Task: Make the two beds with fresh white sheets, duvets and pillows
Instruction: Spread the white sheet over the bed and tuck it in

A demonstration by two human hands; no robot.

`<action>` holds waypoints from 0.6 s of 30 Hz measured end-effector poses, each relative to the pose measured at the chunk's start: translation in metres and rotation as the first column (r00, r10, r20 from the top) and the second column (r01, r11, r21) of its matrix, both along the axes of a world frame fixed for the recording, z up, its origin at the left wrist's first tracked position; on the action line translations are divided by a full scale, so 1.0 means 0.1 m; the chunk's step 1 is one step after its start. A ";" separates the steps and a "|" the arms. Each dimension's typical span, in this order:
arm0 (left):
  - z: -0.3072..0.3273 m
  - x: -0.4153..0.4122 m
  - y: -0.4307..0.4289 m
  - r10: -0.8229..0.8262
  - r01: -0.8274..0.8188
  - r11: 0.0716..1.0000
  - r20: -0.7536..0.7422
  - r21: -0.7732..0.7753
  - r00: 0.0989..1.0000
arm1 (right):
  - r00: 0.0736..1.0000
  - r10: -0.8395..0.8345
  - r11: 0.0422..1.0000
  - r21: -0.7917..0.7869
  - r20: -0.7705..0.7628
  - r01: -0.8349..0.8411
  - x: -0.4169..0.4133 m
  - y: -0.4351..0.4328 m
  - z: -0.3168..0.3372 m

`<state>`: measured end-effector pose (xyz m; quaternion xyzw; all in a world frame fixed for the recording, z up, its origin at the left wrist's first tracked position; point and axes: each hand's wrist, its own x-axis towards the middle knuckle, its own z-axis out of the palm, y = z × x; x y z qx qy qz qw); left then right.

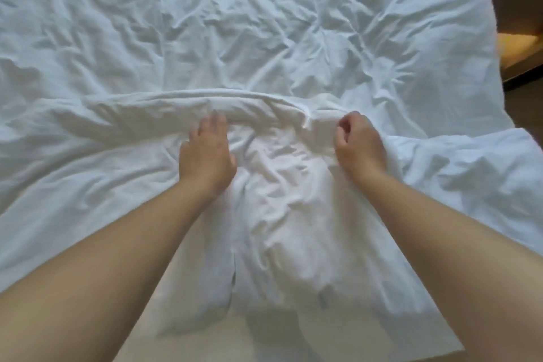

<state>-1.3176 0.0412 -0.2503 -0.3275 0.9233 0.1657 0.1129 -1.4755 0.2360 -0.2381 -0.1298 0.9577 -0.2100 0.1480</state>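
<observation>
Sheet: white sheet (264, 38), soft, light, easily bunched.
Hold: fold (164, 103) at the near edge of the bed (487, 47).
Left hand (208, 153): fingers laid flat on it.
Right hand (357, 141): fingers curled round it.

Single view, worn on the head. Aimed forward and steeply down from the near side of the bed, across the sheet (205, 23) toward its far side. Very close: filled almost edge to edge with white cloth, with both forearms entering from the bottom corners and the left hand (207, 153) and right hand (360, 145) just below the picture's middle. Wide-angled, bending the right edge of the bedding into a curve. Past that curve, along the right margin only, a narrow strip of wood (514, 0) and floor (526, 109), blurred.
</observation>
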 end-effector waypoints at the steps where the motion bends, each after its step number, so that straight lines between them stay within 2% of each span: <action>1: 0.10 -0.21 0.14 -0.068 0.069 0.998 -0.063 0.015 0.996 | 0.998 -0.050 0.995 0.088 -0.043 0.054 -0.14 0.20 0.07; 2: 0.17 -0.43 0.27 -0.134 0.138 0.990 -0.100 0.035 0.986 | 0.995 -0.094 0.974 0.203 -0.039 0.100 -0.30 0.39 0.13; 4: 0.26 -0.87 0.49 -0.224 0.229 0.968 -0.061 0.104 0.973 | 0.985 -0.165 0.884 0.452 0.056 0.122 -0.64 0.80 0.17; 6: 0.24 -1.21 0.61 -0.257 0.244 0.955 0.064 0.167 0.964 | 0.968 -0.153 0.760 0.650 0.200 -0.014 -0.91 1.17 0.14; 8: 0.09 -1.36 0.71 -0.250 0.211 0.956 0.193 0.203 0.949 | 0.949 -0.067 0.699 0.694 0.307 -0.175 -1.05 1.47 0.05; 10: -0.05 -1.35 0.79 -0.232 0.198 0.967 0.242 0.159 0.942 | 0.944 0.035 0.717 0.650 0.327 -0.252 -1.11 1.64 -0.09; 12: -0.11 -1.32 0.85 -0.181 0.172 0.983 0.216 0.063 0.959 | 0.974 0.063 0.779 0.599 0.219 -0.185 -1.21 1.70 -0.09; 15: 0.07 -1.50 0.85 -0.029 0.029 1.000 0.002 0.012 1.000 | 0.991 0.015 0.869 0.492 -0.130 0.051 -1.54 1.79 0.25; 17: 0.30 -1.78 0.77 0.100 -0.093 0.994 -0.140 0.050 0.985 | 0.950 -0.088 0.913 0.357 -0.300 0.197 -1.85 1.83 0.56; 18: 0.39 -1.91 0.73 0.142 -0.126 0.987 -0.168 0.100 0.976 | 0.941 -0.095 0.933 0.300 -0.325 0.197 -1.98 1.79 0.68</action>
